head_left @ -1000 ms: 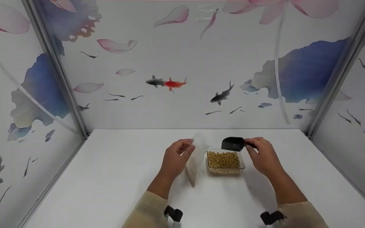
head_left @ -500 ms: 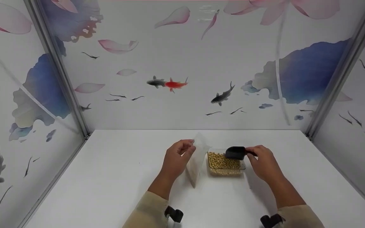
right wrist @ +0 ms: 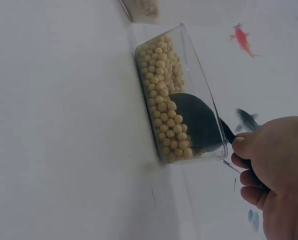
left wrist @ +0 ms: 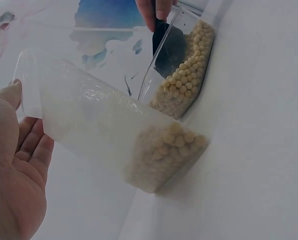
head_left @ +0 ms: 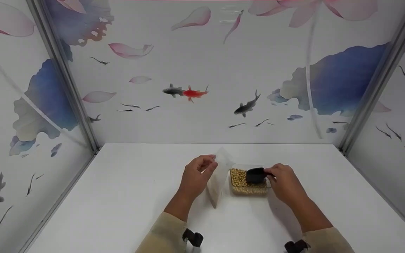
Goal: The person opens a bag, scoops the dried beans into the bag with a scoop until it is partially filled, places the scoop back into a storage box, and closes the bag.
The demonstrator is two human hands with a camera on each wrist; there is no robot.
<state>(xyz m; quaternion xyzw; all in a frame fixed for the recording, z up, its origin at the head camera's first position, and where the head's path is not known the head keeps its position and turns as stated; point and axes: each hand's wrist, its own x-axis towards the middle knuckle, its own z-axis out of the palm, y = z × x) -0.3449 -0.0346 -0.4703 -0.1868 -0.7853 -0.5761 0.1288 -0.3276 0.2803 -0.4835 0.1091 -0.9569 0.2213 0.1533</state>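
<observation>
Table [head_left: 118,196]: supporting the container [right wrist: 191,65].
Clear bag [left wrist: 83,100]: standing left of the container.
Left hand [head_left: 194,178]: pinching the bag's upper edge.
Right hand [head_left: 287,182]: gripping the scoop [right wrist: 199,122].
Scoop: dipping into the container.
Beans [right wrist: 161,85]: lying in container and bag.

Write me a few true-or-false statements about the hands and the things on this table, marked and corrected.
1. The right hand has the black scoop in its grip. True.
2. The translucent pouch is empty. False: yellow beans fill its bottom.
3. The scoop reaches inside the clear container. True.
4. The left hand holds the container. False: it holds the pouch near its top.
5. The container has beans in it. True.
</observation>
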